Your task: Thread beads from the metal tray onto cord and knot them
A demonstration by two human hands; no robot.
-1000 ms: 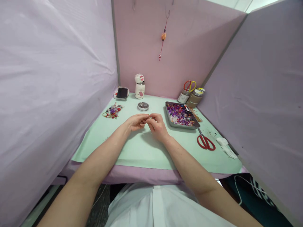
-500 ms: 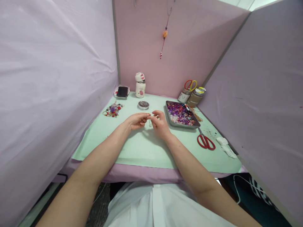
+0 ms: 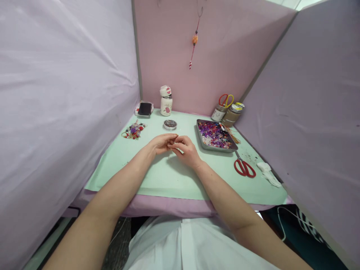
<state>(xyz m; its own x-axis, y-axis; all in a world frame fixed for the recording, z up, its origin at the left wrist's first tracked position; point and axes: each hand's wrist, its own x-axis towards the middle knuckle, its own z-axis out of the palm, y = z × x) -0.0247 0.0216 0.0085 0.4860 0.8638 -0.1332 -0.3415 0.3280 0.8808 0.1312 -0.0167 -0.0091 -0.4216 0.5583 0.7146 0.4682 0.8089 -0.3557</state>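
Note:
My left hand (image 3: 161,144) and my right hand (image 3: 186,150) meet fingertip to fingertip over the middle of the green mat (image 3: 168,176). Both pinch something small between them that is too tiny to make out. A metal tray (image 3: 215,137) full of purple, red and clear beads lies just right of my right hand. A small round tin (image 3: 170,125) sits behind my hands.
Red scissors (image 3: 244,168) lie at the right, with white scraps (image 3: 268,174) beyond them. A pile of beaded pieces (image 3: 134,131) lies at the left. A phone (image 3: 145,109), a small bottle (image 3: 165,101) and two jars (image 3: 229,113) stand along the back wall, where a beaded charm (image 3: 194,39) hangs.
My hands have stayed together at the mat's middle; the right fingers shifted slightly leftward onto the left fingertips. The view tilted a little.

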